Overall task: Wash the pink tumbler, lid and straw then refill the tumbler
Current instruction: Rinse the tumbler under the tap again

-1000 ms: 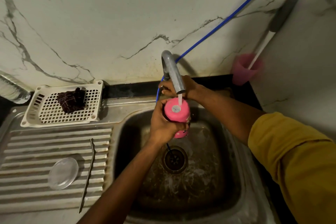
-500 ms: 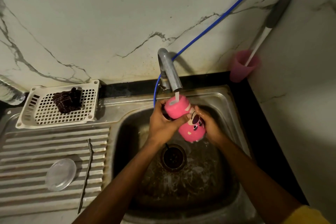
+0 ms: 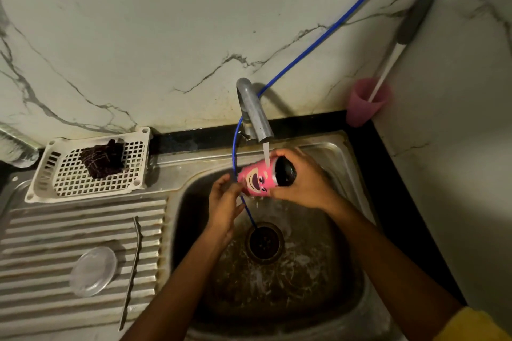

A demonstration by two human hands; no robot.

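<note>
Head view: we count one pink tumbler [image 3: 256, 178] sideways under the tap [image 3: 253, 111] — right hand [image 3: 302, 183] gripping it, left hand [image 3: 224, 202] loose beside it — one lid [image 3: 92, 271], one straw [image 3: 133, 271] left.

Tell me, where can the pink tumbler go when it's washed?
On the ridged drainboard, in the bare strip between the white basket and the clear lid. Under the tap it's crowded: left hand, right hand and tumbler.

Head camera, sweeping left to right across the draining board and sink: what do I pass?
In order: clear round plastic lid, thin metal straw, left hand, pink cartoon-face tumbler, right hand, pink plastic cup by the right wall.
</note>
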